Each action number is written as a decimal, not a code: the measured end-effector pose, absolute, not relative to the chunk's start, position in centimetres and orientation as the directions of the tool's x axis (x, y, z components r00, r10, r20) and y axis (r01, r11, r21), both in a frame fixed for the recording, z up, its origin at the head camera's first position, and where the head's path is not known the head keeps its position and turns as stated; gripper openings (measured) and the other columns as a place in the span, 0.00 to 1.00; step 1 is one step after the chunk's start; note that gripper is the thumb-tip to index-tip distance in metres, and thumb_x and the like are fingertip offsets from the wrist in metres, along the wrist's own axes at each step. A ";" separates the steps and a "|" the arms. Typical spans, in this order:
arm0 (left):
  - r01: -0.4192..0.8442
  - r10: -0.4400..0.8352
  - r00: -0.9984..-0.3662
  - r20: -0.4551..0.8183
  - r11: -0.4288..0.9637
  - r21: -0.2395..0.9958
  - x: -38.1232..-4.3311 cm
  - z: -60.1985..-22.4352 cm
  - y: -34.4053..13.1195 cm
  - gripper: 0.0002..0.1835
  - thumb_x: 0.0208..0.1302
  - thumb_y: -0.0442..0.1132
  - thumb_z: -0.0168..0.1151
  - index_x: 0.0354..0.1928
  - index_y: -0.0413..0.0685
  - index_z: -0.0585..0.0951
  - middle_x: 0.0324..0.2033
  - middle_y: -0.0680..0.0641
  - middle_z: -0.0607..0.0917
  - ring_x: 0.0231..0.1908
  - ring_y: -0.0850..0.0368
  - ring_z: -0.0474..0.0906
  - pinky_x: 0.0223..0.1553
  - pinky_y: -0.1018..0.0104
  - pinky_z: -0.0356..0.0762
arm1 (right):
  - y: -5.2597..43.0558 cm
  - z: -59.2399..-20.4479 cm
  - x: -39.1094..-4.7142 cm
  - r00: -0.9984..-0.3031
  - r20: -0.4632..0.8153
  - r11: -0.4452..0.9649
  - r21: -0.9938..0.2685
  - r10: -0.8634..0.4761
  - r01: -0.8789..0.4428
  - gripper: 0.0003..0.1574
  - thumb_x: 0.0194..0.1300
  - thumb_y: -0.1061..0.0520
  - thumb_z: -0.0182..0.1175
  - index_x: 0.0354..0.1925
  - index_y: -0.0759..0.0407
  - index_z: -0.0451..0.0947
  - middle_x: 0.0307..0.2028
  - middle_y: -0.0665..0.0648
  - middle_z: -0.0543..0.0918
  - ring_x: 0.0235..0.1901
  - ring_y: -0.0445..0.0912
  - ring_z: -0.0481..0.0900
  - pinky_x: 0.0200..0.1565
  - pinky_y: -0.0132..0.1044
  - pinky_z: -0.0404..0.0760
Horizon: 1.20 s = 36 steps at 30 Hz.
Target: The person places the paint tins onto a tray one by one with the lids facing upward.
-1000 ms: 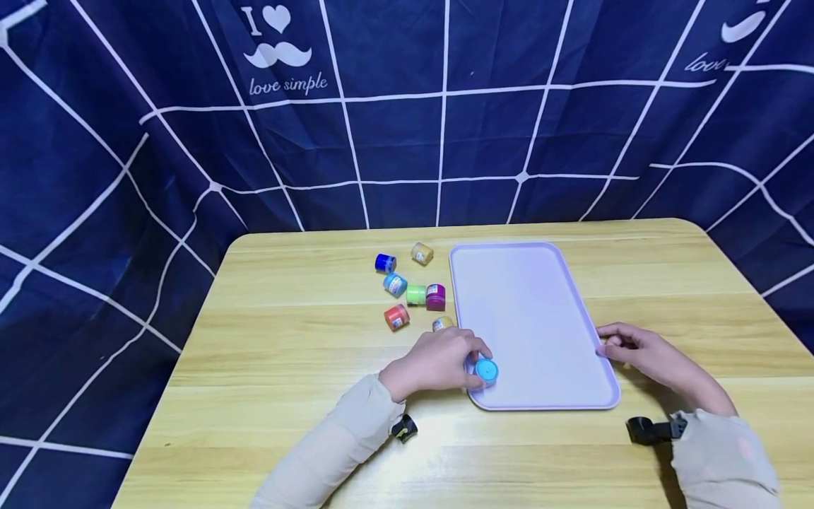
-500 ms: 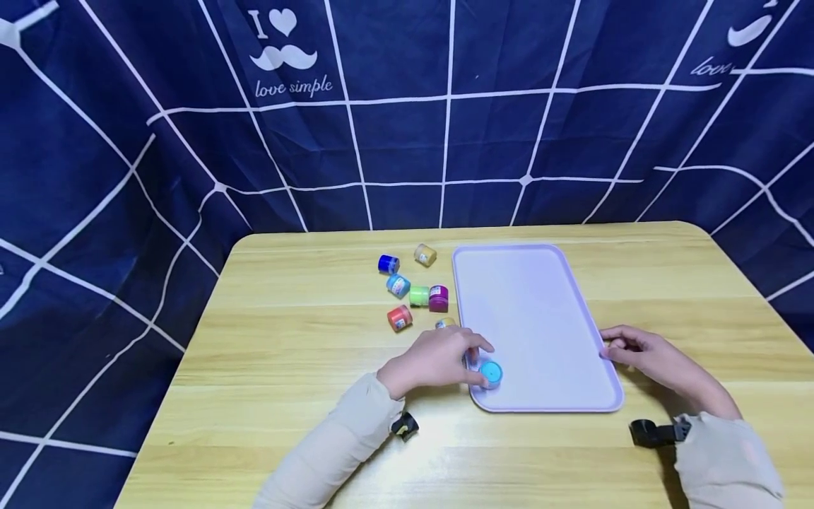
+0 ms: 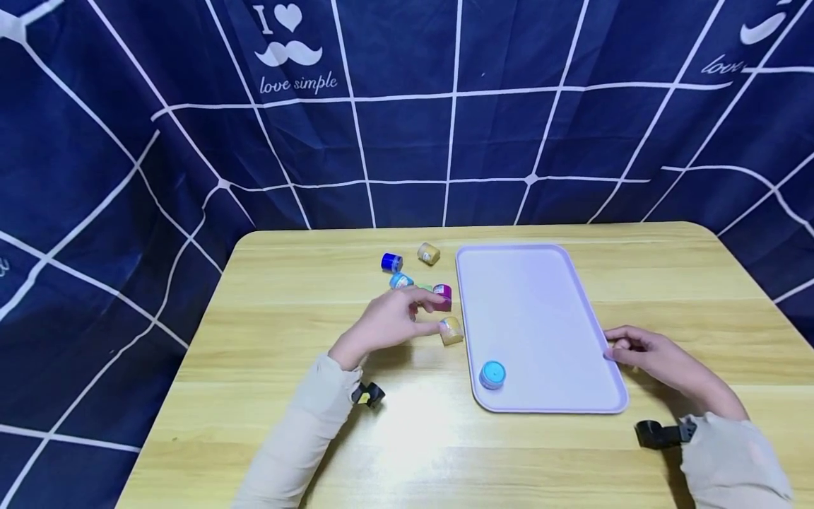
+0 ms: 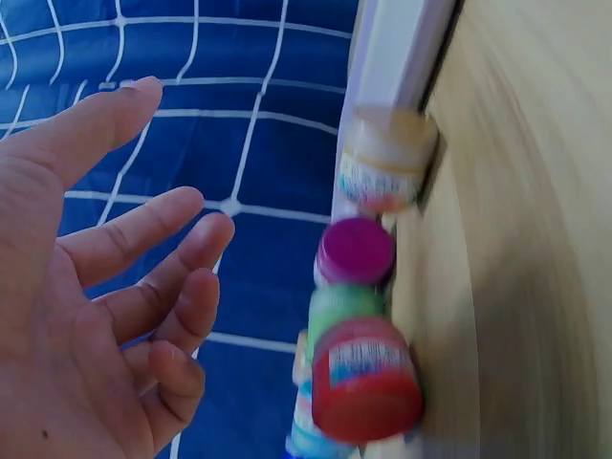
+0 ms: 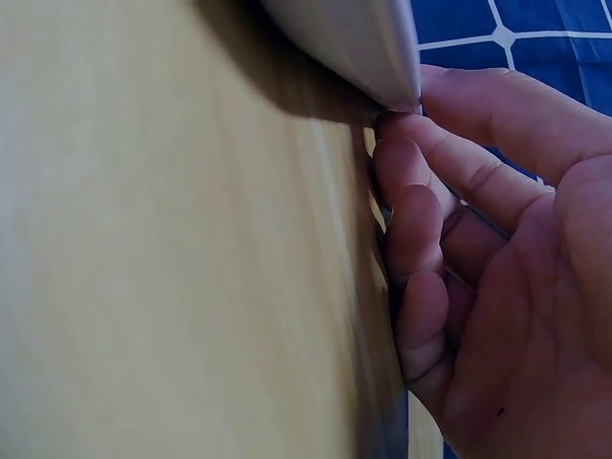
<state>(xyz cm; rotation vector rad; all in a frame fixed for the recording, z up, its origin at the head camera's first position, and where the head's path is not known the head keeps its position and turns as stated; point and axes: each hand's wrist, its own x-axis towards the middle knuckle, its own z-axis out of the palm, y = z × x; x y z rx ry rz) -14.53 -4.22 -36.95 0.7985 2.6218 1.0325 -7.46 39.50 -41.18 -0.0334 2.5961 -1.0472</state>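
Observation:
My left hand (image 3: 393, 322) hovers over a cluster of small paint jars, fingers loosely spread and holding nothing. Close to its fingertips are a yellow jar (image 3: 451, 331) and a purple jar (image 3: 444, 300). In the left wrist view a red jar (image 4: 367, 382) lies nearest, with a green jar (image 4: 339, 304) behind it; the hand covers the red one in the head view. A jar with a light-blue lid (image 3: 492, 375) stands in the near left corner of the pale lilac tray (image 3: 540, 311). My right hand (image 3: 658, 364) pinches the tray's right rim between thumb and fingers.
Farther back on the wooden table (image 3: 286, 304) lie a dark blue jar (image 3: 391, 263), a gold jar (image 3: 429, 254) and a light blue jar (image 3: 400, 281). A dark blue cloth (image 3: 407, 141) with white lines hangs behind the table.
My left hand has let go of the light-blue-lidded jar on the tray and moved left and away from me, over the other jars. The right hand stays at the tray rim.

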 end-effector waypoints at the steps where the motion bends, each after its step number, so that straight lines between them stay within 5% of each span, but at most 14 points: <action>1: 0.399 0.541 -0.841 0.003 0.615 0.680 -14.7 -37.1 -4.5 0.26 0.56 0.54 0.69 0.55 0.53 0.81 0.42 0.49 0.85 0.34 0.57 0.76 0.33 0.67 0.71 | 39.5 -41.2 -7.5 -0.943 -0.294 0.726 -0.681 -0.154 0.094 0.27 0.71 0.51 0.55 0.59 0.67 0.70 0.34 0.45 0.76 0.32 0.34 0.69 0.34 0.29 0.68; 13: 0.259 0.325 -0.946 0.004 0.748 0.611 -16.0 -38.9 -7.1 0.31 0.52 0.62 0.68 0.55 0.55 0.81 0.46 0.53 0.84 0.43 0.56 0.78 0.40 0.59 0.75 | 39.5 -41.0 -7.5 -0.947 -0.278 0.712 -0.697 -0.163 0.082 0.25 0.70 0.52 0.56 0.57 0.68 0.71 0.33 0.45 0.77 0.31 0.36 0.69 0.33 0.30 0.67; 36: 0.230 0.346 -0.933 -0.099 0.786 0.573 -16.7 -41.2 -7.1 0.28 0.52 0.61 0.68 0.51 0.53 0.81 0.35 0.54 0.83 0.34 0.59 0.76 0.32 0.64 0.71 | 39.3 -40.8 -7.3 -0.938 -0.320 0.720 -0.682 -0.133 0.130 0.27 0.70 0.49 0.55 0.59 0.67 0.70 0.33 0.48 0.74 0.30 0.38 0.69 0.31 0.32 0.68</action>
